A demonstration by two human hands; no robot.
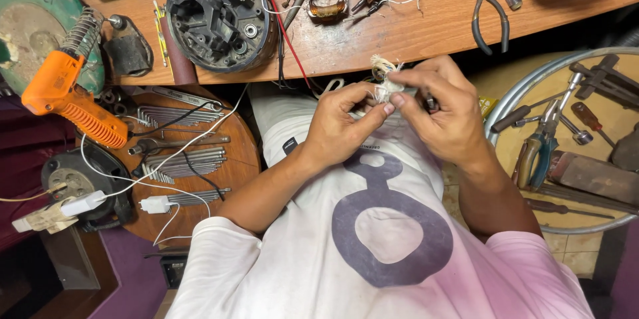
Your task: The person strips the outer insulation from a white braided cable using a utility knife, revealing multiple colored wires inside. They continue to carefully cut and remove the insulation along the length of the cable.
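I'm pinching a small bundle of pale wire w/ both hands, right over my lap, just near of the wooden bench edge. Left hand is closed on it from the left, thumb + index clamping the lower part; right hand is closed on it from the right, fingertips on the middle, frayed strands poking out the far end. Feels like light, springy stuff imo, thin strands prob snap easy, so I'm gripping the wrapped body, not the loose ends. Pliers are lying far right on the bench, orange soldering gun far left.
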